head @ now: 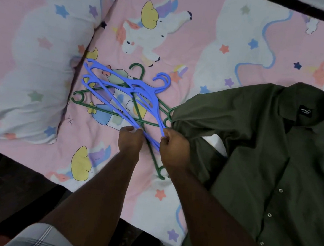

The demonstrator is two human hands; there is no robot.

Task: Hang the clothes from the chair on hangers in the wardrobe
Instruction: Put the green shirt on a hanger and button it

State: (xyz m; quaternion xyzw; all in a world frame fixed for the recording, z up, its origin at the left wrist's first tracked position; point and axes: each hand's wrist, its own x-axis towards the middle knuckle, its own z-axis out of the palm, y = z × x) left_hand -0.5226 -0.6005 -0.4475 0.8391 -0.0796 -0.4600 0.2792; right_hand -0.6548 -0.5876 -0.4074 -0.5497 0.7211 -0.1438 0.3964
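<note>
A tangle of blue hangers and green hangers lies on a pink unicorn-print bedsheet, just right of a matching pillow. The blue hangers run diagonally, their long bars slanting from upper left down to lower right, hooks curling toward the far side of the bed. They are thin, flat plastic, crossed over the darker green ones. The left hand pinches the near end of one blue bar between curled fingers and thumb; the right hand pinches another blue bar's near end the same way. A dark olive button-up shirt lies spread open at right, collar away from the person, one sleeve reaching over the green hangers.
</note>
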